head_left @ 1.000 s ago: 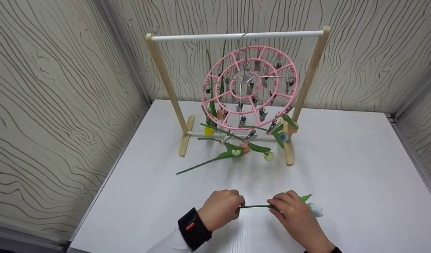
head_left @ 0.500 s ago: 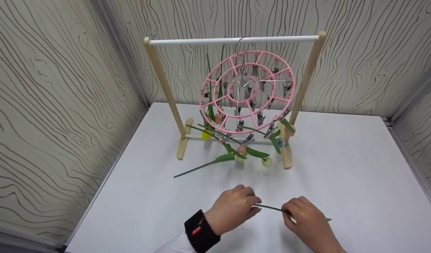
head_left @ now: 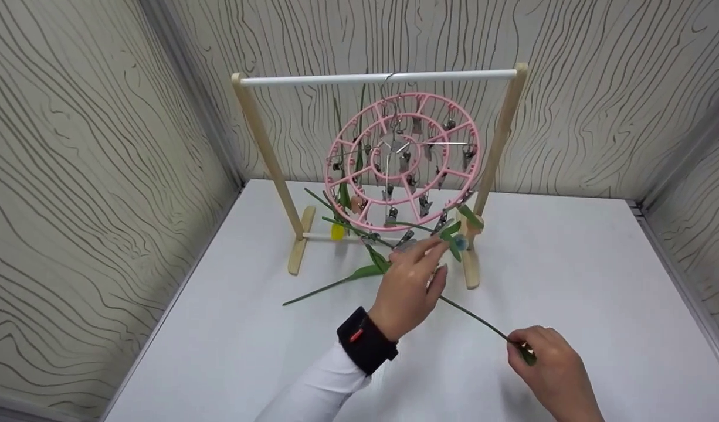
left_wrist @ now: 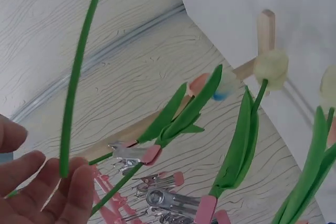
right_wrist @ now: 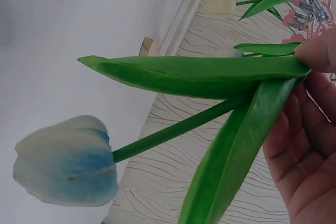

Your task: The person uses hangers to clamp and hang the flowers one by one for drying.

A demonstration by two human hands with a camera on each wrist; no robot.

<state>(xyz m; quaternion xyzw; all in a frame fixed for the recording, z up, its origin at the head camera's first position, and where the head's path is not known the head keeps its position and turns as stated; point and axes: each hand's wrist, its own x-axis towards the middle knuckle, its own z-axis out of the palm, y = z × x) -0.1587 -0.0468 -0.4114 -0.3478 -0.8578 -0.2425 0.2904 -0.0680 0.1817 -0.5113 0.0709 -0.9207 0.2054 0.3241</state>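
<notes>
My right hand (head_left: 553,363) pinches a blue-and-white tulip by its stem (head_left: 477,318), just at the leaves; its bloom (right_wrist: 68,163) hangs past the fingers in the right wrist view. The stem runs up and left towards my left hand (head_left: 409,287). That hand reaches to the lower edge of a pink round clip hanger (head_left: 417,95), fingers extended and thumb apart. In the left wrist view the stem's free end (left_wrist: 64,169) overlaps the left fingertips; whether they touch I cannot tell. Close by are metal clips with pink tips (left_wrist: 205,211), holding tulips such as a cream one (left_wrist: 272,69).
The hanger hooks over a white bar (head_left: 312,80) on wooden posts (head_left: 265,149). A yellow tulip (head_left: 338,232) hangs head down at the left. One green stem (head_left: 318,293) slants out in front of the rack. Patterned walls (head_left: 594,117) enclose the white table (head_left: 219,328).
The left hand has let go of the stem and moved forward to the hanger's lower edge. The right hand has shifted right with the tulip, its stem now pointing up and left.
</notes>
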